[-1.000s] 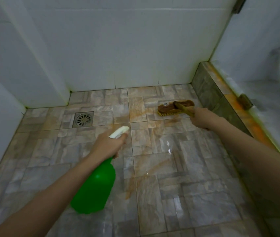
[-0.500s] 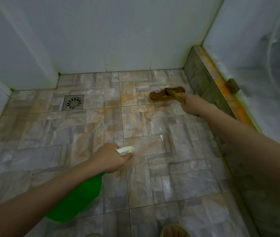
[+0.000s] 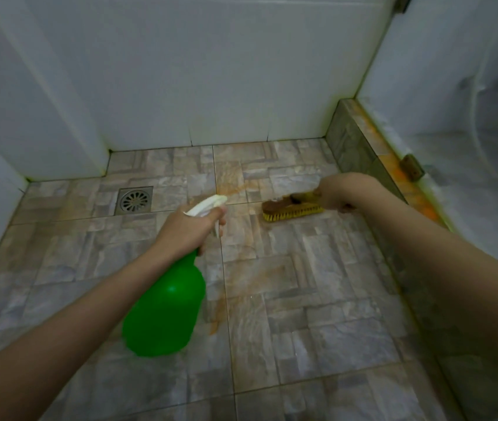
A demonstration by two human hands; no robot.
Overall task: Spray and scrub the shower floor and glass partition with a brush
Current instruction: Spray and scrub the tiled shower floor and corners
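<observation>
My left hand (image 3: pixel 188 228) grips the white trigger head of a green spray bottle (image 3: pixel 165 308), held above the middle of the tiled shower floor (image 3: pixel 317 284), nozzle aimed toward the back wall. My right hand (image 3: pixel 337 191) holds the handle of a wooden scrub brush (image 3: pixel 290 208). Its yellow bristles rest on the floor near the back right corner. Orange-brown stains run across the tiles between bottle and brush. The glass partition (image 3: pixel 469 117) rises at the right above a tiled curb (image 3: pixel 360 147).
A square metal floor drain (image 3: pixel 134 200) sits at the back left. White walls close the back and left sides. A small brown bracket (image 3: pixel 412 167) is fixed at the base of the glass, on the stained curb.
My left hand lifted the spray bottle up and forward toward the stained tiles. The brush slid left and nearer along the floor with my right hand. The view tilted back up.
</observation>
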